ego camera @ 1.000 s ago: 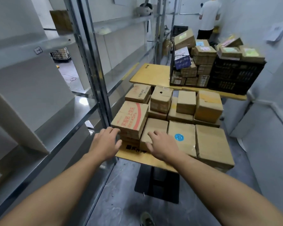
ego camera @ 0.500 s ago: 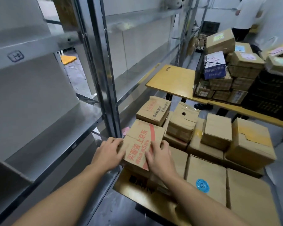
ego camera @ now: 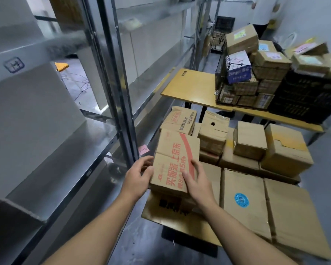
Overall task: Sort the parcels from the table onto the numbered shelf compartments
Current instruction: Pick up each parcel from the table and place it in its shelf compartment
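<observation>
The red-printed parcel (ego camera: 177, 159) sits at the near left corner of the near table (ego camera: 157, 215), on top of other boxes (ego camera: 180, 199) stacked right at that corner. The left hand (ego camera: 139, 176) grips its near left edge, fingers curled round the side. The right hand (ego camera: 197, 184) grasps its near right edge, thumb on the top face. Whether the parcel is already lifted clear of the box below is not visible.

Both hands hold only the near end, so the far end can droop or twist when the weight comes up, and the parcel can slip out forward. A hold further along the sides would steady it.

If it is dragged rather than lifted, the boxes beneath may slide with it and tip off the corner onto the floor.

The shelf (ego camera: 75, 150) lies to the left, and the upright post (ego camera: 120, 92) stands between it and the table, just beside the parcel. A flat swing left is likely to knock a corner against that post.

The 1 compartment mark (ego camera: 13, 64) in sight is blurred, so the parcel could go into the wrong compartment.
</observation>
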`<act>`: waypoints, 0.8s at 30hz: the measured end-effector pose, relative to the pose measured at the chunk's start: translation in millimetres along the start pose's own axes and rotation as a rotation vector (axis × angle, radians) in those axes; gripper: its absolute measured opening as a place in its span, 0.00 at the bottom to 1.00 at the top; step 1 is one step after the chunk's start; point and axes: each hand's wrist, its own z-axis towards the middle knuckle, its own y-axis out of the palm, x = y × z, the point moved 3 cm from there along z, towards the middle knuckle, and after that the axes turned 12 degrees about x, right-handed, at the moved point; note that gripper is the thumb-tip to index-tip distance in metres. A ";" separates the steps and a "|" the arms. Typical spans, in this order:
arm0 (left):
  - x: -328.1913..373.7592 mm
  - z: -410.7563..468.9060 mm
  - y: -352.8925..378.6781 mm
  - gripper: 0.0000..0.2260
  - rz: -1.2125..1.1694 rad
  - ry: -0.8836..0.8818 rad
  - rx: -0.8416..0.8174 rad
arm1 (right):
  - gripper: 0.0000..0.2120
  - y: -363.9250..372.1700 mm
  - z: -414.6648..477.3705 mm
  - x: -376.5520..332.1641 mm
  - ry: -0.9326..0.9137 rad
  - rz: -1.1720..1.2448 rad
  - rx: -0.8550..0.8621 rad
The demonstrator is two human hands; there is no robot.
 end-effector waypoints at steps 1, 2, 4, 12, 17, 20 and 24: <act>0.0 -1.0 -2.3 0.13 -0.072 -0.034 0.008 | 0.22 -4.6 -4.1 -0.6 0.010 0.040 0.006; 0.2 -1.9 -3.7 0.13 -0.091 -0.045 0.008 | 0.21 -9.0 -8.2 -2.1 0.007 0.074 0.012; 0.5 -3.7 -5.0 0.13 -0.071 -0.036 0.005 | 0.21 -17.1 -15.3 -6.9 -0.017 0.122 0.023; 26.1 -23.9 -9.9 0.11 -0.371 -0.158 -0.132 | 0.17 -30.0 -27.5 -22.4 -0.079 0.289 -0.033; 50.2 -27.6 -16.0 0.19 -0.412 -0.079 -0.049 | 0.18 -23.1 -26.6 -39.1 -0.129 0.116 -0.079; 57.5 -33.0 -14.2 0.23 -0.363 -0.060 -0.024 | 0.15 -20.8 -25.8 -54.6 -0.043 0.264 -0.192; 66.7 -47.9 -6.1 0.20 -0.342 -0.042 0.005 | 0.21 -35.2 -29.1 -66.5 0.019 0.448 -0.382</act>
